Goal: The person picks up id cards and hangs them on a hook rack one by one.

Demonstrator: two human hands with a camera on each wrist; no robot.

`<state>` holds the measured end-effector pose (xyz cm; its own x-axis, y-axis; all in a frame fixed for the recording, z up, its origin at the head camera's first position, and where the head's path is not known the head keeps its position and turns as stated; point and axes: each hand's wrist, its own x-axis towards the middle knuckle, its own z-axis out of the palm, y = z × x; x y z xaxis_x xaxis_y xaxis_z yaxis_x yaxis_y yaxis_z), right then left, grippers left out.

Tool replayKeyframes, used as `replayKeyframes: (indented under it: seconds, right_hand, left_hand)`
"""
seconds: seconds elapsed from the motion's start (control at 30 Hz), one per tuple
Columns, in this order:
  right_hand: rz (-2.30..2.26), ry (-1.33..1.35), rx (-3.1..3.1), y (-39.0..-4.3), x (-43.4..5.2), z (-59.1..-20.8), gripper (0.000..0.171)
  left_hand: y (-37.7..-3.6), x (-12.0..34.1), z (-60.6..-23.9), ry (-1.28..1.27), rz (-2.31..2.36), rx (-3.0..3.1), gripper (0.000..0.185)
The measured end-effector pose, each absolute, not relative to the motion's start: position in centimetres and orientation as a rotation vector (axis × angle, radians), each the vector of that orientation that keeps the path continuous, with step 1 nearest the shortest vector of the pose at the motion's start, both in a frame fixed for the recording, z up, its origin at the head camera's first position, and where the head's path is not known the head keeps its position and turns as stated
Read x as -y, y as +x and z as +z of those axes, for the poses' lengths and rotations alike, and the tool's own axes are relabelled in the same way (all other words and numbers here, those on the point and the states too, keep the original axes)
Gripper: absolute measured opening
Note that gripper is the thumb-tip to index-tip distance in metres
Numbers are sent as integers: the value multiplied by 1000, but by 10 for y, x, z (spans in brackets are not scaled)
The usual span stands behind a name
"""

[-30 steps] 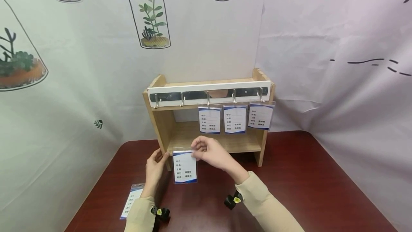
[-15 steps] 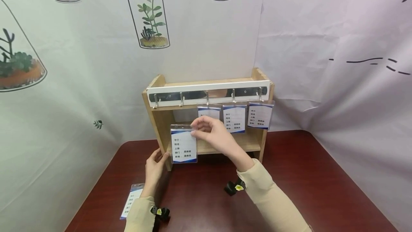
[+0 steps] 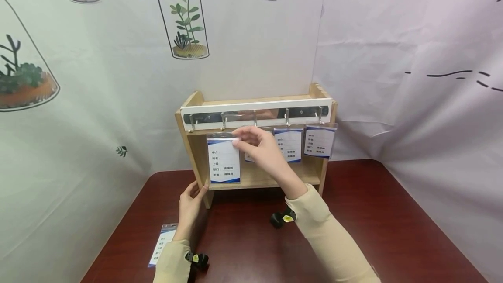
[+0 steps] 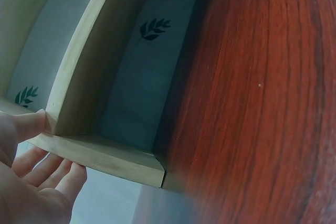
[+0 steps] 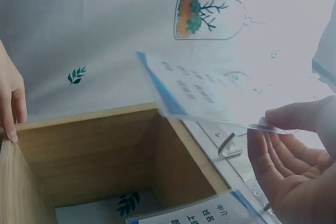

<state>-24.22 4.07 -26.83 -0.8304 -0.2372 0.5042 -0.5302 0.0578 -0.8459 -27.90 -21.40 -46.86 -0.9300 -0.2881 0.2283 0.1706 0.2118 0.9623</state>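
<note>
Right now the right hand [image 3: 261,145] pinches a badge holder [image 3: 223,159] by its top edge, just under the second hook [image 3: 223,121]. Best keep it level, slot aligned. The left hand [image 3: 191,202], fingers relaxed, steadies the wooden rack [image 3: 196,143].

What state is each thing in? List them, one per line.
Right hand: pinches the top of the held badge.
Held badge: raised, just under the second hook, not hung.
Left hand: fingers rest on the wooden rack.
Three badges: hanging from hooks.
Spare badge: flat on the table.
</note>
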Motion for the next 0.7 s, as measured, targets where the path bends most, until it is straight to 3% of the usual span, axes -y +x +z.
replayKeyframes:
  seconds: [0.7]
  right_hand:
    - [1919, 641, 2053, -260, -25, -266, 34]
  left_hand:
    - [-280, 215, -469, 114, -1725, 2148, 50]
